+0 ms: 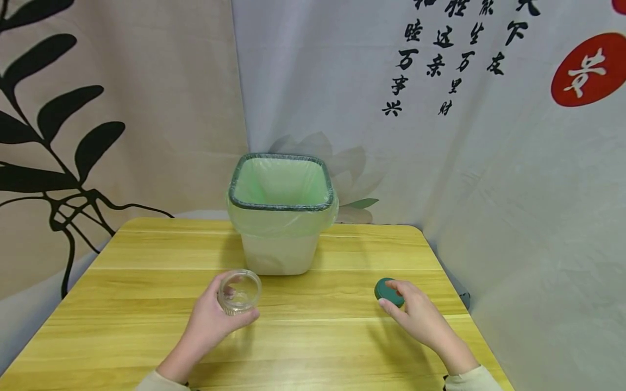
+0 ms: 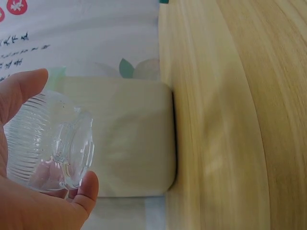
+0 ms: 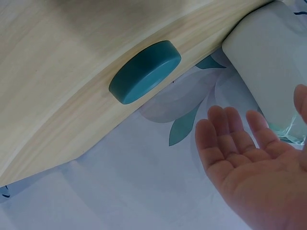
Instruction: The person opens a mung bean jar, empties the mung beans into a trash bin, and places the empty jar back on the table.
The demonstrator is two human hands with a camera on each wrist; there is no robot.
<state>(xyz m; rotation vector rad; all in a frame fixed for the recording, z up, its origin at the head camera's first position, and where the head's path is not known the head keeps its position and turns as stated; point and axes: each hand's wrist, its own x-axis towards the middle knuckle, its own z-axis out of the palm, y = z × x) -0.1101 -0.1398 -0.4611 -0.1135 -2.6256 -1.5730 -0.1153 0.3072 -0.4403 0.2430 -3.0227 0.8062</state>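
Observation:
My left hand (image 1: 212,317) grips a clear ribbed jar (image 1: 239,293) above the table, just in front of a bin. In the left wrist view the thumb and fingers curl around the see-through jar (image 2: 36,139), which lies sideways in that picture. My right hand (image 1: 420,317) is over on the right beside a dark green round lid (image 1: 388,292), overlapping its edge in the head view. From the right wrist, the lid (image 3: 146,72) rests on the wood, apart from the loosely bent fingers (image 3: 225,129), which hold nothing.
A whitish bin (image 1: 279,252) with a pale green liner (image 1: 283,222) and a dark rim stands at the back of the wooden table (image 1: 313,347). Behind the table hangs a printed cloth (image 1: 318,70), and another light cloth side (image 1: 538,217) runs along the right edge.

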